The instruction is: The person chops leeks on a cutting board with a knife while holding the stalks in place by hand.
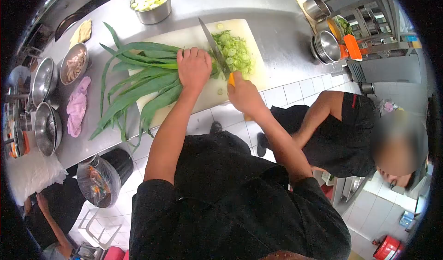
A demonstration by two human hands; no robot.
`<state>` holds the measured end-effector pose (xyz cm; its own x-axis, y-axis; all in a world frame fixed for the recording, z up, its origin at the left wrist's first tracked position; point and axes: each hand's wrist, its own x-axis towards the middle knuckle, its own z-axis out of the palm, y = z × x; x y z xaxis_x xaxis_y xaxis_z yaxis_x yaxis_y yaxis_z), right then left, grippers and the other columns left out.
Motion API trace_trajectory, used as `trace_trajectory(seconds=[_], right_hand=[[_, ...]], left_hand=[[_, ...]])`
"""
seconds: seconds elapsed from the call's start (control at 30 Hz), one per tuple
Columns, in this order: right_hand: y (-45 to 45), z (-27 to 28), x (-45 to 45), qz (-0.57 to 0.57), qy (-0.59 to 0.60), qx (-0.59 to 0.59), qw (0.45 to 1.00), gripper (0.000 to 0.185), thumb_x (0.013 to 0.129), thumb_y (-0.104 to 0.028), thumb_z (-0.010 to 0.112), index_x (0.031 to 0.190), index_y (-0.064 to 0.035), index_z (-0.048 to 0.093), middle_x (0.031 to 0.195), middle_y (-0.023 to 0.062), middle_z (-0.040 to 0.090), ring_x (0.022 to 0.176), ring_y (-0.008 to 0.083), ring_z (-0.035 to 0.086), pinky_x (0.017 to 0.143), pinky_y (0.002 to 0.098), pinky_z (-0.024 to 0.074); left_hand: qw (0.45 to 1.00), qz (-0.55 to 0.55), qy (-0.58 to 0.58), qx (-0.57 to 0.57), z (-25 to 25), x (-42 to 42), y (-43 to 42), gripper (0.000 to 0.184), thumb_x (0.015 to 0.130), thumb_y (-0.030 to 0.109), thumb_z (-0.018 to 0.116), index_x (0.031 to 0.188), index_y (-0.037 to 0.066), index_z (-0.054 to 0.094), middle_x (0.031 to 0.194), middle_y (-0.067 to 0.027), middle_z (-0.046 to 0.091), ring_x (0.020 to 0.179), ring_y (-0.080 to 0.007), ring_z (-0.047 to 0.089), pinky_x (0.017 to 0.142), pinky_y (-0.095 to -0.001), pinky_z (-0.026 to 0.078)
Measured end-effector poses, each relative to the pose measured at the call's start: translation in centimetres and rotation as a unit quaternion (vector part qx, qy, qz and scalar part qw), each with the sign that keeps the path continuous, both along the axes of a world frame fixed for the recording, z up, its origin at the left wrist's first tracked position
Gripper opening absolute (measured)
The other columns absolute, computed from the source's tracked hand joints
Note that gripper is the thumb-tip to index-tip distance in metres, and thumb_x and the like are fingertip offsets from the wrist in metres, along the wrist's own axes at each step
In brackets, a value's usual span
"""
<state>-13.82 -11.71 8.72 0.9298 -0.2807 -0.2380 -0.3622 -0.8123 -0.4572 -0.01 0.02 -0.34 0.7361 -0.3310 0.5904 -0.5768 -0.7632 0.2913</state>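
My left hand [194,70] presses down on a bunch of leek greens [154,82], its fingers curled over the stalks near their cut end. The long leaves spread left and hang past the near edge of the white cutting board [256,68]. In my right hand [247,95] is a kitchen knife [216,47] with a yellow-orange handle. Its blade lies along the cut end of the greens, tip pointing away from me. A pile of thin green slices [237,54] rests on the board just right of the blade.
A steel pot [154,14] of pale chopped pieces stands behind the board. To the left are a bowl of meat strips [74,65], a pink cloth [78,106] and steel bowls [46,128]. Stacked bowls [328,46] sit at right. Another person [332,135] is close on my right.
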Motion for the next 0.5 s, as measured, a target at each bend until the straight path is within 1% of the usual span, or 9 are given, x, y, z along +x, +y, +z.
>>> trace_trajectory(seconds=[0.13,0.2,0.3,0.4,0.5], right_hand=[[1.1,4.9,-2.3,-0.013,0.058,0.011,0.998,0.026,0.097,-0.018,0.055,0.111,0.0016,0.044,0.082,0.0336,0.066,0.08,0.0535,0.067,0.074,0.0618,0.0526],[1.6,6.3,-3.2,-0.019,0.078,0.022,0.997,0.024,0.098,-0.017,0.054,0.109,0.0017,0.044,0.08,0.0328,0.066,0.079,0.053,0.067,0.074,0.062,0.0525],[1.6,6.3,-4.1,-0.026,0.095,0.026,0.995,0.026,0.099,-0.018,0.056,0.114,0.0006,0.044,0.081,0.0338,0.066,0.082,0.0543,0.065,0.075,0.0612,0.0498],[1.6,5.3,-4.9,-0.004,0.062,0.008,0.998,0.026,0.099,-0.018,0.055,0.114,0.0007,0.044,0.081,0.0335,0.066,0.081,0.0541,0.065,0.075,0.0617,0.0495],[1.6,5.0,-5.0,-0.004,0.069,0.008,0.998,0.026,0.099,-0.017,0.055,0.114,0.0009,0.043,0.081,0.0333,0.066,0.081,0.0537,0.065,0.075,0.0621,0.049]], left_hand=[[1.0,-0.005,0.0,-0.001,0.0,0.1,0.0,0.021,0.094,0.022,0.058,0.083,0.007,0.069,0.088,-0.0095,0.065,0.093,-0.0275,0.06,0.103,-0.0478,0.04],[1.0,-0.007,-0.002,-0.006,0.0,0.1,0.0,0.02,0.093,0.021,0.058,0.083,0.007,0.068,0.087,-0.0097,0.065,0.093,-0.0277,0.06,0.102,-0.0477,0.04],[1.0,-0.009,-0.001,-0.006,0.0,0.1,0.1,0.019,0.092,0.02,0.059,0.082,0.007,0.068,0.086,-0.01,0.064,0.092,-0.028,0.06,0.1,-0.0475,0.04],[1.0,-0.01,-0.005,-0.008,0.0,0.1,0.1,0.019,0.092,0.02,0.059,0.082,0.006,0.067,0.086,-0.0102,0.064,0.092,-0.0282,0.059,0.1,-0.0473,0.04],[1.0,-0.012,-0.004,-0.003,0.1,0.1,0.1,0.019,0.093,0.02,0.058,0.083,0.007,0.067,0.087,-0.0101,0.064,0.093,-0.0283,0.059,0.099,-0.0464,0.04]])
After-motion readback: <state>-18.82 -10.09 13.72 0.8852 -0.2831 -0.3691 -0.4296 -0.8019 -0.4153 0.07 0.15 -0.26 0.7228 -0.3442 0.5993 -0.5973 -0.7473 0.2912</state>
